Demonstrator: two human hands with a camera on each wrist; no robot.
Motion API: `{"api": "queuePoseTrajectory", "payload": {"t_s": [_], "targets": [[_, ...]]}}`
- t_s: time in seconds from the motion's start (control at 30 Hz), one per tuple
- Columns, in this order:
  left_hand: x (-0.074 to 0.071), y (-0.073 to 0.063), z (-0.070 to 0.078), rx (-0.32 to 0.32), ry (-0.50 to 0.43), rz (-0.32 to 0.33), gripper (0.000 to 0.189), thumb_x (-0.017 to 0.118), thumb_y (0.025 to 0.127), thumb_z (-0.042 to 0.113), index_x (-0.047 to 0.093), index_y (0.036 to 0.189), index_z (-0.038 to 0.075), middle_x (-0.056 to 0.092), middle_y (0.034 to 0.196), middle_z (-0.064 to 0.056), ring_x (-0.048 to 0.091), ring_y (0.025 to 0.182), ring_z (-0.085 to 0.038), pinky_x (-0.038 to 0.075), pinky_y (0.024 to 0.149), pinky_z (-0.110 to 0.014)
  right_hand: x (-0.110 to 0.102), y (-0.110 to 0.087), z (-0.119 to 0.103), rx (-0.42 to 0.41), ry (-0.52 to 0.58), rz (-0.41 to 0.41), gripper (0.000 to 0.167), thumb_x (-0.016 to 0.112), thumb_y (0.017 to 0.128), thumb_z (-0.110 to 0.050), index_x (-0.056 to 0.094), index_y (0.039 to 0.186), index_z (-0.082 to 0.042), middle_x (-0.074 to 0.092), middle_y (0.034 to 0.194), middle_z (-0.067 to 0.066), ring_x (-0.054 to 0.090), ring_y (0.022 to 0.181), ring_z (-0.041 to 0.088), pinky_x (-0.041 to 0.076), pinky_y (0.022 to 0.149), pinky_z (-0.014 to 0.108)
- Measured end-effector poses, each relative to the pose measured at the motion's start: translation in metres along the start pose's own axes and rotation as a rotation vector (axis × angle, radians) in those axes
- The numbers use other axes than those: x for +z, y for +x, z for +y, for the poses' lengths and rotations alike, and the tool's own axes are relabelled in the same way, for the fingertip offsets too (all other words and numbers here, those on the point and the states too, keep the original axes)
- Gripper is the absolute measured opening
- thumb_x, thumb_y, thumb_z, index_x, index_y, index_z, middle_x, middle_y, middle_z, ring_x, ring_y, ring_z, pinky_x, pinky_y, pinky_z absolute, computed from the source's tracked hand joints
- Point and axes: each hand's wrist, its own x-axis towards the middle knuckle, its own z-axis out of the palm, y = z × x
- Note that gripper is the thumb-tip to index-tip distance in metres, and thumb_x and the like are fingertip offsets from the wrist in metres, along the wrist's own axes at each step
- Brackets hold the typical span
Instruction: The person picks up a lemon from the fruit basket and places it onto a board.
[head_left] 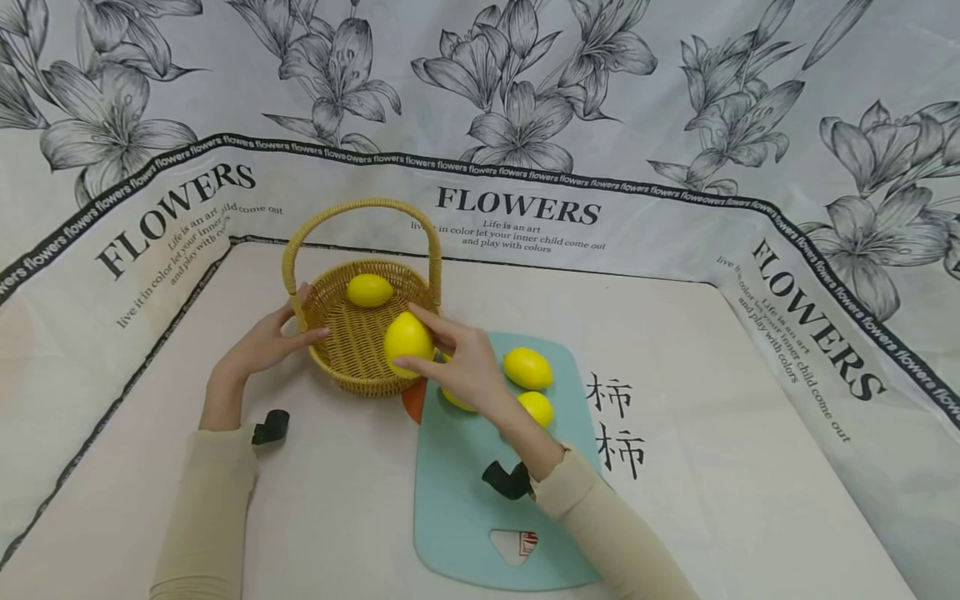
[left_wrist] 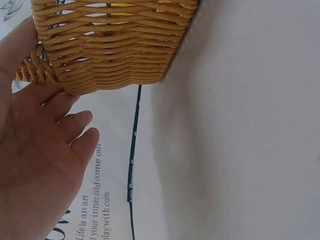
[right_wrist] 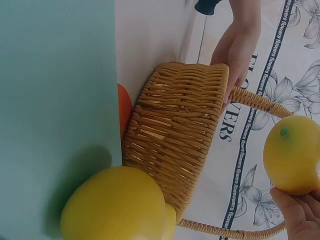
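In the head view a wicker basket (head_left: 352, 385) with a tall arched handle stands on the table, and one lemon (head_left: 370, 291) lies inside it. My left hand (head_left: 264, 340) grips the basket's left rim, thumb over the edge; the left wrist view shows its fingers against the woven side. Between the thumb and fingers of my right hand (head_left: 468, 367) is another lemon (head_left: 408, 343), held over the basket's right edge. Several more lemons (head_left: 528, 368) lie on a light blue cutting board (head_left: 465, 492), some partly hidden behind my right hand.
An orange patch (head_left: 412, 402) shows between the basket and the board, its kind unclear. Black characters (head_left: 618, 421) are on the white table right of the board. A flower-printed cloth (head_left: 517, 204) rises behind and at both sides.
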Motion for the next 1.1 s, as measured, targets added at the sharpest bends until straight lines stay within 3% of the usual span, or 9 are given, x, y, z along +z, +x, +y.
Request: {"api": "queuePoseTrajectory", "payload": {"t_s": [0.27,0.57,0.8,1.1], "targets": [[0.000,0.000,0.000,-0.004,0.002,0.000,0.090,0.060,0.092,0.050,-0.004,0.154,0.032,0.001,0.160,-0.014,0.005,0.142,-0.047,0.010,0.108,-0.069,-0.008,-0.013,0.001,0.045,0.043,0.001,0.067,0.080,0.080,-0.024,0.051,0.141,-0.014,0.052,0.140,0.000,0.051,0.125,0.011,0.045,0.097,0.021],[0.000,0.000,0.000,-0.011,-0.008,-0.005,0.091,0.060,0.092,0.051,-0.004,0.154,0.032,0.000,0.161,-0.010,0.004,0.142,-0.046,0.010,0.109,-0.069,-0.013,-0.028,0.002,0.038,0.012,-0.013,0.068,0.080,0.080,-0.027,0.051,0.141,-0.016,0.054,0.138,0.003,0.053,0.122,0.012,0.046,0.097,0.024],[-0.002,0.000,0.001,-0.009,-0.006,-0.005,0.090,0.059,0.092,0.050,-0.004,0.154,0.031,-0.001,0.161,-0.008,0.004,0.142,-0.047,0.010,0.108,-0.069,-0.017,-0.043,-0.003,0.079,0.034,-0.013,0.067,0.080,0.079,-0.022,0.052,0.140,-0.018,0.053,0.139,-0.001,0.051,0.125,0.011,0.044,0.098,0.024],[-0.002,0.000,0.001,-0.012,-0.006,-0.008,0.091,0.059,0.092,0.051,-0.004,0.154,0.031,-0.002,0.161,-0.007,0.004,0.142,-0.047,0.009,0.109,-0.069,-0.025,-0.059,-0.031,0.124,0.015,-0.013,0.064,0.078,0.079,-0.005,0.052,0.137,0.001,0.052,0.139,0.013,0.052,0.125,0.023,0.046,0.098,0.030]]}}
